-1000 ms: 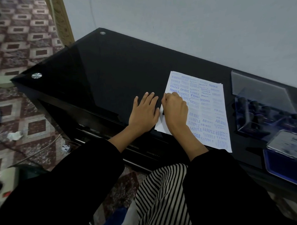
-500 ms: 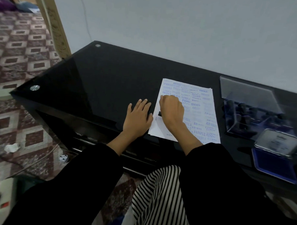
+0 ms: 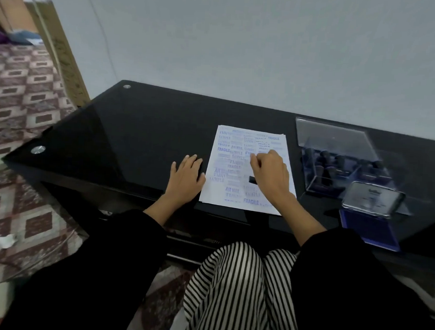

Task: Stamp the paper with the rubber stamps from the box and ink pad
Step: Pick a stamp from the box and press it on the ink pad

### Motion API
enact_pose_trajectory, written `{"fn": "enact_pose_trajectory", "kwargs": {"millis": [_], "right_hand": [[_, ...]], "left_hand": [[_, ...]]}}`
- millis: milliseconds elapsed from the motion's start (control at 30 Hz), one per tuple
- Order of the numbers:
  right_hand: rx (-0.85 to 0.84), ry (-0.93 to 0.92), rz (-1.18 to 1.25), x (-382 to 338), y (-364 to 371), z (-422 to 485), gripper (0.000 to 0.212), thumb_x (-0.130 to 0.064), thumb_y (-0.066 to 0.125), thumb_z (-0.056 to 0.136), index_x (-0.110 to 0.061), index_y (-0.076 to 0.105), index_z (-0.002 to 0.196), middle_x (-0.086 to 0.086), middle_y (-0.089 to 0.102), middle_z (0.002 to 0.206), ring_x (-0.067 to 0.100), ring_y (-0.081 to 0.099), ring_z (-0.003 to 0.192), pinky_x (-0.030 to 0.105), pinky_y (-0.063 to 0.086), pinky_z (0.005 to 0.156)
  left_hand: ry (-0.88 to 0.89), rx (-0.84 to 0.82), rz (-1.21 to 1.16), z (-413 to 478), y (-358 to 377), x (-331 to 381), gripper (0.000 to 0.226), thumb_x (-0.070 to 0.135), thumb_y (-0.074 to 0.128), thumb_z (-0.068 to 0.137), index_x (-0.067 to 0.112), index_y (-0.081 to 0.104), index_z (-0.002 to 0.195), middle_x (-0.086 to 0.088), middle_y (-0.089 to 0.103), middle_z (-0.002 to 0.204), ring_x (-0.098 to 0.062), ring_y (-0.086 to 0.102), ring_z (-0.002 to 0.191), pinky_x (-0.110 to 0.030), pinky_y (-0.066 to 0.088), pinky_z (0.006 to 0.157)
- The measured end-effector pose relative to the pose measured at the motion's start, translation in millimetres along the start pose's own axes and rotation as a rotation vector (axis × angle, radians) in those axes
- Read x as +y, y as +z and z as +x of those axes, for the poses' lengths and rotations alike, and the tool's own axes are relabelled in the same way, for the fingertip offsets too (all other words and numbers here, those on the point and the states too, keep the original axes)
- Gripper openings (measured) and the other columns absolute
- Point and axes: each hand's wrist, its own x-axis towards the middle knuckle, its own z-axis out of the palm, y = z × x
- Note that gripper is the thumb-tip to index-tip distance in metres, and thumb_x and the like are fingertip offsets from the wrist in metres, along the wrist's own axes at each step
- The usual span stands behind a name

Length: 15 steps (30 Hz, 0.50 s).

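A white paper (image 3: 236, 170) covered with blue stamped words lies on the black glass table (image 3: 143, 134). My right hand (image 3: 270, 176) is closed over a black rubber stamp (image 3: 252, 179), whose base shows under the palm against the sheet's middle. My left hand (image 3: 187, 178) rests flat on the table, fingers apart, touching the paper's left edge. To the right stands a clear plastic box (image 3: 341, 165) with several dark stamps, its lid up. In front of it sits the open ink pad (image 3: 368, 227), blue pad showing.
A grey wall runs behind the table. The table's left corner (image 3: 37, 150) has a metal stud, with patterned floor tiles (image 3: 22, 101) beyond. My black sleeves and striped trousers (image 3: 238, 290) fill the bottom of the view.
My right hand has slid with the stamp from the paper's left edge to its middle. My left hand stays flat beside the sheet. The camera tilted up.
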Motion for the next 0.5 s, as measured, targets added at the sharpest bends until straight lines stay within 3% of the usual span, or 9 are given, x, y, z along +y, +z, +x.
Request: {"fn": "enact_pose_trajectory", "kwargs": {"millis": [167,300,433,500], "right_hand": [[0.045,0.011,0.101,40,-43,18,0.038,-0.018,0.045,0.091,-0.013,0.032,0.055,0.009,0.042,0.075,0.02,0.041,0.058,0.027,0.03,0.051],[-0.002,0.048,0.152,74,-91,40,0.013,-0.017,0.049,0.086,-0.011,0.039,0.079,0.005,0.042,0.078,0.015,0.037,0.061,0.026,0.025,0.05],[-0.173,0.058,0.113,114,-133,56,0.023,-0.008,0.047,0.091,-0.009,0.025,0.096,0.002,0.033,0.08,0.02,0.037,0.072,0.027,0.03,0.053],[-0.234,0.079,0.016,130,-147,63,0.021,-0.004,0.048,0.09,-0.007,0.03,0.098,0.007,0.04,0.086,0.022,0.041,0.08,0.029,0.034,0.061]], "left_hand": [[0.103,0.14,-0.131,8,-2,39,0.04,0.011,0.042,0.093,0.007,0.044,0.133,-0.007,0.045,0.14,-0.021,0.044,0.127,-0.044,0.026,0.112],[0.293,0.075,-0.204,13,2,98,0.04,0.013,0.043,0.094,0.007,0.043,0.134,-0.006,0.045,0.14,-0.022,0.041,0.13,-0.04,0.026,0.113],[0.436,0.02,-0.188,20,14,162,0.042,0.019,0.041,0.097,0.011,0.038,0.138,-0.005,0.04,0.145,-0.019,0.037,0.134,-0.032,0.022,0.114],[0.516,0.005,-0.181,26,22,188,0.043,0.021,0.042,0.097,0.009,0.039,0.138,-0.006,0.041,0.144,-0.019,0.037,0.133,-0.03,0.024,0.111]]}}
